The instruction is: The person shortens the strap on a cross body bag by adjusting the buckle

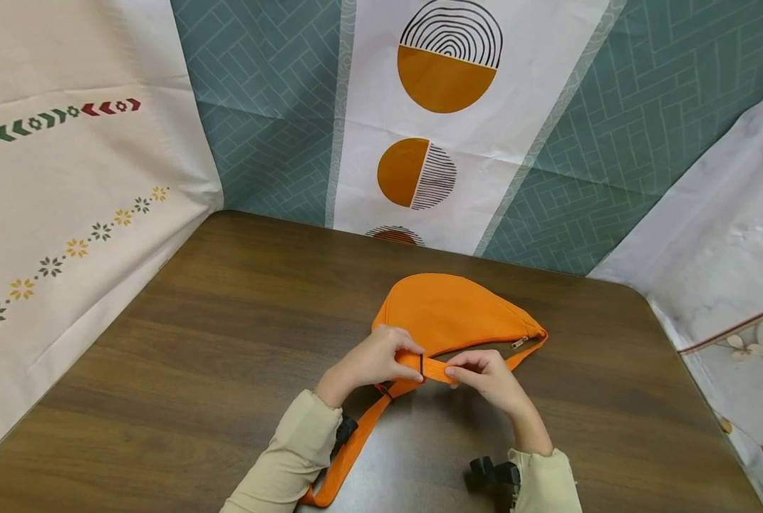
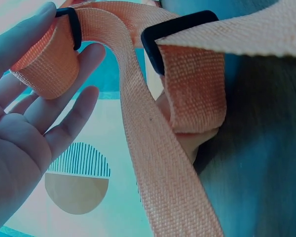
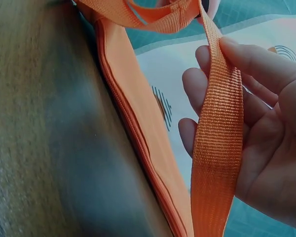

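Note:
An orange sling bag (image 1: 445, 310) lies on the table, its zipper (image 3: 126, 111) running along the near edge. Its webbing strap (image 1: 355, 434) loops toward me at the left. My left hand (image 1: 370, 358) pinches a folded loop of strap beside a black slider (image 2: 75, 29). Just right of that slider, my right hand (image 1: 491, 383) holds the strap between thumb and fingers; the right wrist view shows the webbing (image 3: 219, 128) hanging across those fingers. A second black buckle (image 2: 155, 47) has strap threaded through it, below the left hand in the head view.
The dark wooden table (image 1: 182, 342) stretches out on both sides of the bag. Patterned cloth (image 1: 278, 121) hangs behind it, with a white embroidered cloth (image 1: 67, 185) at the left and a pale one (image 1: 734, 249) at the right.

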Tool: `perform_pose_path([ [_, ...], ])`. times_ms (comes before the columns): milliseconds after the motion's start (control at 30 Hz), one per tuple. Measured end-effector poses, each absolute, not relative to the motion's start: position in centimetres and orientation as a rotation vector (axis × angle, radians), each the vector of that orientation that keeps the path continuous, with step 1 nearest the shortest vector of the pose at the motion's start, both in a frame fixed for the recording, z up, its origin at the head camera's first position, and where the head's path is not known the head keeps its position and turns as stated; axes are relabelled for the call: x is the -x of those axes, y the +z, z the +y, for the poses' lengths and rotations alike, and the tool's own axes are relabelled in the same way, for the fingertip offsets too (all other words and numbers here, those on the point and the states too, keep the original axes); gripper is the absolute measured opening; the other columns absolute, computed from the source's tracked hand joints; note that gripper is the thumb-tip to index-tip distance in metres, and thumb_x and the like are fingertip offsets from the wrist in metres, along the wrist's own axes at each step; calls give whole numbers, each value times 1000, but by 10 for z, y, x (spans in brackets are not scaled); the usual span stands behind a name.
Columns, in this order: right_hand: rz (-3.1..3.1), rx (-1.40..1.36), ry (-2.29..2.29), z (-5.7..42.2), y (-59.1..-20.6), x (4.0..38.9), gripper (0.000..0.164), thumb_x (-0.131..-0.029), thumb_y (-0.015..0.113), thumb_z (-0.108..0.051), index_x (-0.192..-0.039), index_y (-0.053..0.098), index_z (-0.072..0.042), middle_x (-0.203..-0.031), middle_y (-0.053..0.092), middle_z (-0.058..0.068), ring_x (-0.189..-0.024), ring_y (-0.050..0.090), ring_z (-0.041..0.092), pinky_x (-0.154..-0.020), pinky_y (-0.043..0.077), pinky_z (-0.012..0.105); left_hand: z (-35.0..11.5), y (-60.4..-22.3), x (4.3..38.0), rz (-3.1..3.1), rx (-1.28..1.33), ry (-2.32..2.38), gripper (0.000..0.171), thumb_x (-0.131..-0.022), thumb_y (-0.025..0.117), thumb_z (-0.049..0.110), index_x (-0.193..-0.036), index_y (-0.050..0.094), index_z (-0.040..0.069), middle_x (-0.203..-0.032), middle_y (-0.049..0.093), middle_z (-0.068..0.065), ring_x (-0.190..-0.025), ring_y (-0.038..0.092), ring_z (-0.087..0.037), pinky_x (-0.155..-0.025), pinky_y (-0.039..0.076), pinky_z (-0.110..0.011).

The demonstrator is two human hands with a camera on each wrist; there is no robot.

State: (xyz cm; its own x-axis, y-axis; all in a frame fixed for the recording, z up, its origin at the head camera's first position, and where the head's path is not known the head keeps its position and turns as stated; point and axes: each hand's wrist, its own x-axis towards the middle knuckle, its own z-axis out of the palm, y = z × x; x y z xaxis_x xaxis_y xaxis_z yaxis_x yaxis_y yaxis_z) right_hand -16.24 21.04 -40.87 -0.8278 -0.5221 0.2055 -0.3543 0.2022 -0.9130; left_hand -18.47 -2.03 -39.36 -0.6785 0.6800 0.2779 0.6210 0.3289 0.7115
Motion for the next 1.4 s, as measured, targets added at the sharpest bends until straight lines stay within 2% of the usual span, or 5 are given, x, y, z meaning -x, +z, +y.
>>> perform_pose_path([
  [333, 2364, 815, -1648, 197, -393, 157, 10, -83, 55, 10, -87, 64, 11, -67, 58, 21, -57, 52, 23, -54, 45, 33, -16, -388, 183, 2457, -1192, 1251, 32, -72, 75, 13, -100, 67, -2, -90, 63, -5, -79, 53, -14, -67, 43, -20],
  [600, 2445, 768, -1638, 177, -382, 151, 7, -82, 55, 11, -81, 63, 12, -61, 54, 23, -55, 47, 5, -52, 42, 23, -12, -388, 183, 2476, -1244, 1233, 31, -71, 76, 10, -98, 68, -1, -88, 64, -6, -77, 54, -13, -66, 43, -17],
  [867, 2434, 733, -1658, 178, -383, 151, 9, -82, 56, 9, -86, 63, 13, -70, 59, 23, -60, 53, 10, -55, 47, 30, -12, -390, 183, 2485, -1231, 1262, 31, -70, 76, 11, -98, 68, -1, -85, 64, -5, -73, 54, -11, -64, 43, -18],
  [1033, 2452, 680, -1645, 195, -398, 158, 13, -83, 57, 6, -93, 63, 12, -86, 63, 19, -69, 56, 12, -63, 48, 24, -13, -390, 183, 2504, -1238, 1260, 32, -70, 76, 12, -98, 68, -2, -83, 63, -5, -73, 54, -12, -64, 43, -18],
  [1400, 2531, 746, -1604, 211, -407, 162, 11, -84, 58, 2, -90, 67, 5, -85, 65, 13, -69, 51, 11, -59, 45, 22, -15, -393, 186, 2526, -1235, 1226, 33, -71, 76, 14, -99, 68, -2, -85, 64, -5, -77, 55, -13, -69, 43, -19],
])
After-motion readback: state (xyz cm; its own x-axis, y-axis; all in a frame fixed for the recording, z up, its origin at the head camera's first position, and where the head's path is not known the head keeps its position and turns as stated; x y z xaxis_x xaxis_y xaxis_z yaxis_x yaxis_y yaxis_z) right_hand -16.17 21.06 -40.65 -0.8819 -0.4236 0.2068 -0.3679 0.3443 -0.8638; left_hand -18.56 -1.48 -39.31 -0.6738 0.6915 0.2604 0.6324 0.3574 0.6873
